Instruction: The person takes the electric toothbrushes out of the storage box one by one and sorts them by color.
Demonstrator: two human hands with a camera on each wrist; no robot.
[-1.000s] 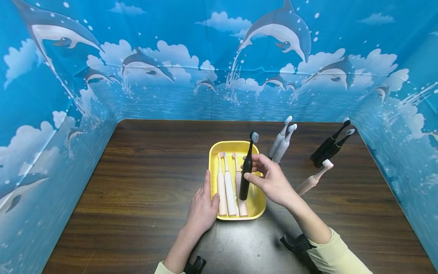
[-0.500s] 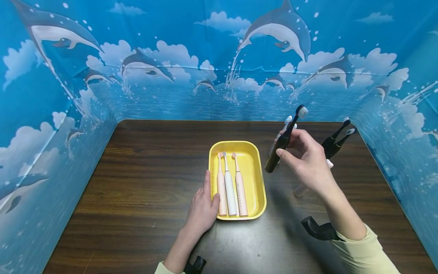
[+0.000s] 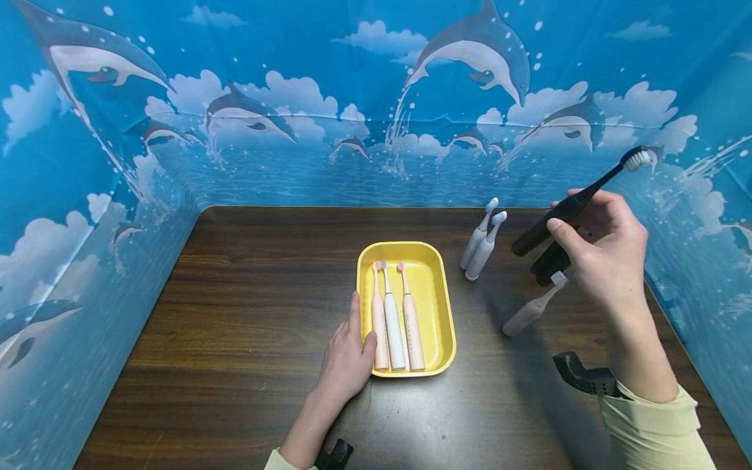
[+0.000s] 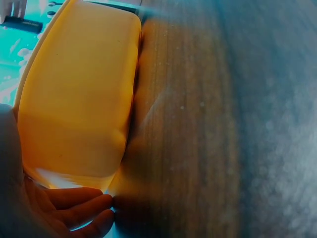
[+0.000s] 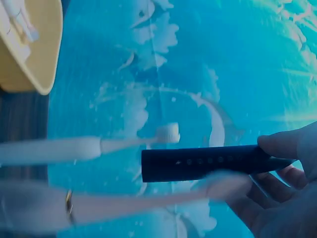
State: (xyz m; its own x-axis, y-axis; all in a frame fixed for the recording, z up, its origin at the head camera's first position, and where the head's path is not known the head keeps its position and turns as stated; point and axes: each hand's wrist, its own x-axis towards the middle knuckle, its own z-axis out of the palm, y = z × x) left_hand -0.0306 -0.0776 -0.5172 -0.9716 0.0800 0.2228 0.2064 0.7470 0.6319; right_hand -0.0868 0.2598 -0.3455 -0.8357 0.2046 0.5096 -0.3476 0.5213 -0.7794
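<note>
My right hand point(image 3: 611, 248) pinches a black electric toothbrush point(image 3: 566, 212) by its handle, tilted with its white-bristled head up to the right. Behind it in the head view, another black toothbrush handle point(image 3: 551, 262) stands on the table, its upper part hidden by the hand. My left hand point(image 3: 345, 359) rests against the left side of a yellow tray point(image 3: 442, 307), index finger along the wall and thumb at the rim. Two pale pink toothbrushes, one at the right point(image 3: 413, 326), and a white toothbrush point(image 3: 395, 329) lie in the tray. The right wrist view shows the held handle point(image 5: 198, 163) close up.
Two white toothbrushes point(image 3: 483, 251) stand upright right of the tray. A pink toothbrush point(image 3: 531, 313) stands below my right hand, near the wrist. A blue dolphin-print cloth point(image 3: 376, 156) walls the back and sides of the wooden table point(image 3: 264, 294).
My right hand has lifted the black toothbrush from over the tray and carried it right, past the white toothbrushes, to the standing black ones. The left hand and tray stay put.
</note>
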